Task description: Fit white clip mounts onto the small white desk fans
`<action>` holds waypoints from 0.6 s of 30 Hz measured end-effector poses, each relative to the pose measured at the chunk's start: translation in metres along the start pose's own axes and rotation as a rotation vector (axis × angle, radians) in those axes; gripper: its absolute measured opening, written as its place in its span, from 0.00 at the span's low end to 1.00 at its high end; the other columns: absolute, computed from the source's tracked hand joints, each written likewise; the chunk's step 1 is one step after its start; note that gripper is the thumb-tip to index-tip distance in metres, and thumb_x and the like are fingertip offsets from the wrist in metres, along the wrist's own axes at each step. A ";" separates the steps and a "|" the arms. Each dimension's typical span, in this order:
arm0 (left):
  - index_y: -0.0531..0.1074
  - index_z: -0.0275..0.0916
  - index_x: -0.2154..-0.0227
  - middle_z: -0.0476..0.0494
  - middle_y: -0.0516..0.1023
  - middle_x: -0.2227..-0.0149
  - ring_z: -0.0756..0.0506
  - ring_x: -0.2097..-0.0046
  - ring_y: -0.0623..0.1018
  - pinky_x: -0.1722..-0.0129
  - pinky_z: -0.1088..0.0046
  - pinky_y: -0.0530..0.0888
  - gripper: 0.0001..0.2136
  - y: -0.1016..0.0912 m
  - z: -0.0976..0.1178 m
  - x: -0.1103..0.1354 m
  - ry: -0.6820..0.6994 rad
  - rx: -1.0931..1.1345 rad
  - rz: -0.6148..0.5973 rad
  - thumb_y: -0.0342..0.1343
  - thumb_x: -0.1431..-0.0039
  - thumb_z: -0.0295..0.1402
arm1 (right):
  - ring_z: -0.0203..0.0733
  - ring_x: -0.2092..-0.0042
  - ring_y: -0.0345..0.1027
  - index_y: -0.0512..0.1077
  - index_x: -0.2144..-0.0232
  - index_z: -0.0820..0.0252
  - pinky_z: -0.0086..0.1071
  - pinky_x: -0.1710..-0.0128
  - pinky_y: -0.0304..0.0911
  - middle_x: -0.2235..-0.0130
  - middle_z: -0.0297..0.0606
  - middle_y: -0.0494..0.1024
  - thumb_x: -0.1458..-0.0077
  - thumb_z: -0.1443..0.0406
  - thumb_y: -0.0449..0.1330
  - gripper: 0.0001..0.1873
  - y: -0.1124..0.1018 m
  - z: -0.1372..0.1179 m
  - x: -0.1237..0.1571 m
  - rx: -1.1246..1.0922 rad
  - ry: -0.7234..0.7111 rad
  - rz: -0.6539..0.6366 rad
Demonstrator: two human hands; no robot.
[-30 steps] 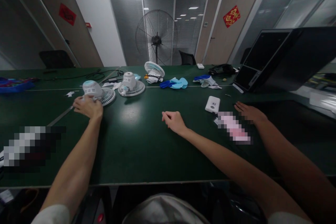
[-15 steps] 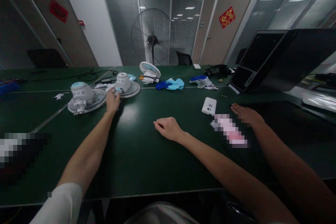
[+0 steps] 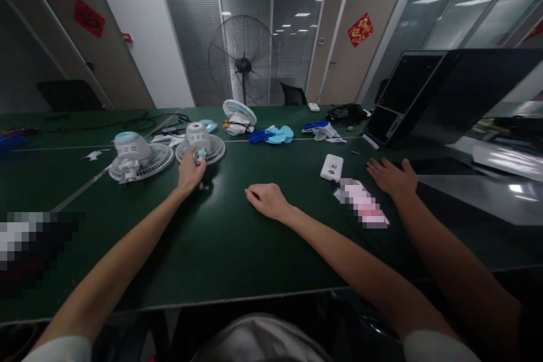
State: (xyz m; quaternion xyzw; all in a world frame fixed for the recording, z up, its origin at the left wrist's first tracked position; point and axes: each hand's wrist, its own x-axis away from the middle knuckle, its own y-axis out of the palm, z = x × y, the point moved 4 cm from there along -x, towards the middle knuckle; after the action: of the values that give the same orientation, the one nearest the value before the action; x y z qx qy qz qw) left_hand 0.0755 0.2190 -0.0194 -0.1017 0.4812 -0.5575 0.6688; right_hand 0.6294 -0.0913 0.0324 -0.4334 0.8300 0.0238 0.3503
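My left hand is closed on the light blue stem of a small white desk fan that lies grille-down on the green table. A second small white fan lies the same way just left of it, untouched. My right hand rests on the table near the middle, fingers curled in loosely with nothing visible in them.
Another person's hand lies flat at the right beside a white device. Further back lie a third small fan, blue fan blades and cables. A black monitor stands at the right, a large floor fan behind the table.
My left hand left the left fan, moved right to the second fan and closed on its stem, drawing it slightly nearer. My right hand stayed put.
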 end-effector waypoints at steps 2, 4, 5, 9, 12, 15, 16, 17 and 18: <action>0.65 0.35 0.36 0.33 0.79 0.48 0.34 0.52 0.80 0.47 0.60 0.74 0.29 -0.006 0.014 0.020 0.012 0.002 -0.017 0.56 0.39 0.38 | 0.48 0.57 0.80 0.77 0.60 0.51 0.43 0.59 0.72 0.61 0.42 0.83 0.28 0.46 0.37 0.32 0.060 -0.036 0.018 0.128 -0.173 -0.135; 0.65 0.36 0.37 0.37 0.80 0.55 0.36 0.57 0.81 0.52 0.62 0.75 0.29 -0.012 0.030 0.040 0.037 0.020 -0.051 0.57 0.39 0.39 | 0.49 0.53 0.78 0.77 0.53 0.49 0.42 0.56 0.72 0.57 0.40 0.82 0.29 0.51 0.49 0.19 0.136 -0.074 0.039 0.221 -0.266 -0.209; 0.65 0.37 0.37 0.39 0.80 0.58 0.38 0.60 0.81 0.55 0.63 0.75 0.28 -0.015 0.039 0.050 0.055 0.039 -0.078 0.57 0.40 0.40 | 0.48 0.53 0.78 0.76 0.51 0.48 0.40 0.57 0.72 0.55 0.38 0.82 0.31 0.53 0.54 0.15 0.176 -0.090 0.049 0.227 -0.290 -0.252; 0.66 0.38 0.40 0.48 0.74 0.70 0.43 0.70 0.77 0.66 0.67 0.72 0.27 -0.020 0.078 0.087 0.160 0.166 -0.211 0.58 0.41 0.41 | 0.43 0.58 0.76 0.74 0.46 0.53 0.34 0.61 0.72 0.54 0.38 0.80 0.33 0.62 0.57 0.15 0.286 -0.118 0.071 0.254 -0.353 -0.366; 0.66 0.40 0.42 0.51 0.71 0.72 0.44 0.72 0.75 0.69 0.67 0.71 0.25 -0.020 0.104 0.112 0.250 0.270 -0.300 0.58 0.42 0.39 | 0.44 0.54 0.75 0.71 0.44 0.56 0.36 0.55 0.72 0.50 0.42 0.78 0.31 0.64 0.56 0.16 0.306 -0.115 0.074 0.282 -0.393 -0.416; 0.66 0.43 0.42 0.50 0.73 0.71 0.44 0.72 0.76 0.69 0.67 0.71 0.24 -0.019 0.121 0.129 0.308 0.331 -0.339 0.58 0.42 0.39 | 0.46 0.53 0.74 0.72 0.46 0.55 0.37 0.52 0.71 0.52 0.42 0.78 0.31 0.62 0.55 0.14 0.299 -0.110 0.075 0.257 -0.428 -0.432; 0.66 0.44 0.42 0.49 0.74 0.70 0.43 0.71 0.76 0.68 0.66 0.72 0.24 -0.019 0.123 0.133 0.316 0.336 -0.350 0.58 0.42 0.39 | 0.45 0.54 0.74 0.72 0.47 0.55 0.37 0.52 0.71 0.53 0.42 0.78 0.31 0.61 0.55 0.13 0.296 -0.110 0.075 0.240 -0.436 -0.438; 0.66 0.45 0.42 0.48 0.75 0.69 0.43 0.70 0.77 0.67 0.66 0.72 0.24 -0.019 0.125 0.135 0.318 0.334 -0.358 0.58 0.42 0.39 | 0.45 0.56 0.75 0.72 0.47 0.55 0.37 0.53 0.71 0.54 0.42 0.78 0.31 0.61 0.56 0.13 0.294 -0.109 0.075 0.222 -0.441 -0.440; 0.66 0.45 0.42 0.47 0.76 0.68 0.42 0.70 0.78 0.67 0.66 0.72 0.24 -0.019 0.125 0.136 0.315 0.325 -0.365 0.58 0.41 0.40 | 0.44 0.57 0.75 0.72 0.47 0.55 0.37 0.53 0.71 0.54 0.42 0.78 0.31 0.61 0.56 0.13 0.294 -0.109 0.076 0.207 -0.442 -0.442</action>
State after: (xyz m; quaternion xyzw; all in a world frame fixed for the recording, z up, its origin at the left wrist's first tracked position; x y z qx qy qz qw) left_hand 0.1463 0.0476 -0.0142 0.0095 0.4573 -0.7472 0.4821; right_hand 0.3233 0.0009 -0.0086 -0.5493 0.6179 -0.0439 0.5608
